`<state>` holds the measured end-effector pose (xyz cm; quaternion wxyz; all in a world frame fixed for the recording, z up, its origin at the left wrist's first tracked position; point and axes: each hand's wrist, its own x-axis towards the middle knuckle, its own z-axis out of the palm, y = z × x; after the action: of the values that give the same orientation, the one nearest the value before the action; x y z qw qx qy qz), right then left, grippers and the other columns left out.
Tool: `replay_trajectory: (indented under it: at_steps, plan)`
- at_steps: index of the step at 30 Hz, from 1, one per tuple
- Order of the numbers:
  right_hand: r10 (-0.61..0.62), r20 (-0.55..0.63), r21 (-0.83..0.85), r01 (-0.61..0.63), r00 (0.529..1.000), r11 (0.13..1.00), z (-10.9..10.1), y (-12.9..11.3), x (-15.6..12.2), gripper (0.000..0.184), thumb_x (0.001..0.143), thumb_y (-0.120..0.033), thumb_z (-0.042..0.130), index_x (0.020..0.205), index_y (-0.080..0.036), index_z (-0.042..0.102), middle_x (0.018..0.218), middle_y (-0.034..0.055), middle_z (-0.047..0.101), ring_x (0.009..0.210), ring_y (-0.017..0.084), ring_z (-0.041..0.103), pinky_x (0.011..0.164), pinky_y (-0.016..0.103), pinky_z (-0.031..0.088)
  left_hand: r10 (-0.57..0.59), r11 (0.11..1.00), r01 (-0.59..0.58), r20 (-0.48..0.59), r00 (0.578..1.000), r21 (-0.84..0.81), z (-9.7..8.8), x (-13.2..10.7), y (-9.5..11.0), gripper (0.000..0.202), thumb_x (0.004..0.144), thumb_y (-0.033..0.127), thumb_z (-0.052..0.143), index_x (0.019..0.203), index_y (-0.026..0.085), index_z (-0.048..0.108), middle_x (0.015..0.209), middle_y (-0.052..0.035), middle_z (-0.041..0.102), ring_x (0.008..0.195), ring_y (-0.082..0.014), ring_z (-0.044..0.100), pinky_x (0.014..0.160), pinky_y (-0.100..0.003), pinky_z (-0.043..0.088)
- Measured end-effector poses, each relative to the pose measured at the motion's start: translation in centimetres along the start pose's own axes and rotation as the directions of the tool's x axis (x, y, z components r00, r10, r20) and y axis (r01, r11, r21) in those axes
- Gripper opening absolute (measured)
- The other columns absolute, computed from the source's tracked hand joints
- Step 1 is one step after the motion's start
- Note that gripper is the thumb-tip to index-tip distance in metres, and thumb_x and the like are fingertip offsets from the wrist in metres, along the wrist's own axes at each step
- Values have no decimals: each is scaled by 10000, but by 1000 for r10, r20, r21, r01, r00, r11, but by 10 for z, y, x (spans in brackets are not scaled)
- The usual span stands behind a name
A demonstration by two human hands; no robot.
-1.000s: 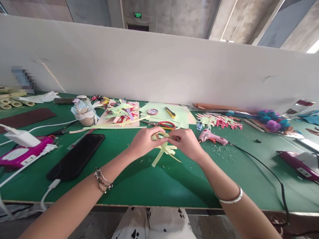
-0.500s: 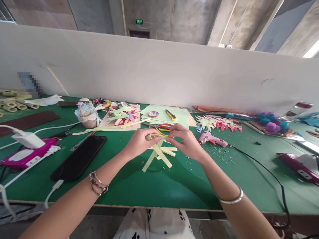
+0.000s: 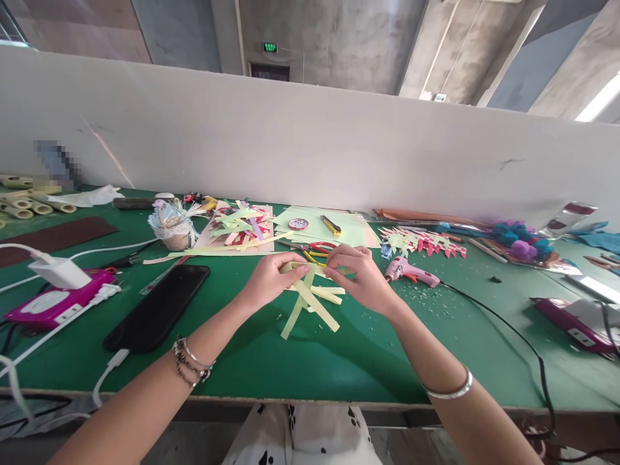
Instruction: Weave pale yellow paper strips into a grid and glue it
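Observation:
Between my hands hangs a group of pale yellow-green paper strips (image 3: 317, 305), crossing one another with loose ends pointing down and outward. My left hand (image 3: 272, 279) pinches the strips at their upper left between thumb and fingers. On the other side my right hand (image 3: 359, 278) is closed on a strip's upper right part, its fingertips partly hiding the paper. Just behind the fingers lie red-and-yellow pliers (image 3: 320, 248). A pink glue gun (image 3: 414, 271) rests to the right of my right hand.
A black phone (image 3: 157, 309) and a magenta power strip (image 3: 58, 300) lie at left. Behind are a heap of coloured strips (image 3: 242, 223), a tape roll (image 3: 298, 224), a yellow cutter (image 3: 330, 225) on pale green paper (image 3: 310, 236), and folded red-white paper pieces (image 3: 429, 242).
The view has shifted slightly. Both hands keep their pinch on the strips, and a pale strip now shows between the fingertips and past the right fingers.

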<state>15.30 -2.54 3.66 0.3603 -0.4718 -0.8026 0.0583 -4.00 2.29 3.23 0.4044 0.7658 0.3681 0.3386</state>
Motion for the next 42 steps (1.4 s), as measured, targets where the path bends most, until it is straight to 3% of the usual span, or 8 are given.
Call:
replay_trajectory:
  at_steps: [11,15,19,22,26,33,36,42]
  plan:
    - [27,121,-23,-24,992,999,-2,-8,0,153,875,-284,476,798,-191,569,891,23,631,814,145,563,858,357,264,5,994,-7,23,1000,108,-4,-10,4,332,771,482,527,789,173,646,504,50,461,450,-89,407,441,-201,305]
    - [37,226,34,-46,974,998,0,-15,-1,145,873,-301,450,944,-194,518,846,29,613,706,131,527,674,276,349,22,988,-29,48,999,149,1,-10,7,317,775,473,524,806,179,640,553,42,500,471,-91,419,449,-202,293]
    - [86,240,52,-102,967,993,1,-20,0,167,886,-289,393,760,-194,449,613,-28,460,518,93,369,490,222,258,3,994,-12,80,997,109,5,-12,9,316,779,481,518,827,184,616,575,40,488,501,-100,447,471,-201,310]
    - [95,226,77,-115,969,990,-3,-20,0,255,869,-309,425,648,-194,366,545,-58,324,490,78,268,469,218,215,-7,1000,5,122,993,18,3,-15,11,325,789,494,503,861,189,588,601,36,478,549,-106,472,503,-199,342]
    - [125,247,105,-154,961,982,-7,-18,-1,287,848,-333,458,613,-183,389,534,-66,267,495,71,229,469,216,207,-34,998,46,215,976,-50,-2,-19,13,373,822,500,438,1003,194,554,600,43,468,481,-88,412,481,-209,344]
    - [194,214,166,-232,957,959,-10,-21,0,273,816,-369,507,647,-158,549,530,-60,297,484,62,211,463,222,203,29,988,10,249,968,-153,-6,-23,11,316,823,406,476,1056,197,514,850,-19,569,675,-125,589,667,-267,460]
    - [199,197,162,-232,960,959,-13,-26,3,291,804,-392,520,663,-151,599,520,-58,290,481,62,198,457,225,198,34,976,16,224,974,-216,-6,-22,14,320,788,393,544,1032,187,517,835,-21,587,729,-145,618,712,-282,477]
    - [200,191,114,-224,961,968,-24,-33,9,357,803,-402,516,1038,-148,603,597,-18,495,508,87,373,470,216,283,24,947,7,93,995,-321,-7,-19,22,382,728,402,632,1031,178,570,836,-30,644,806,-168,634,766,-293,489]
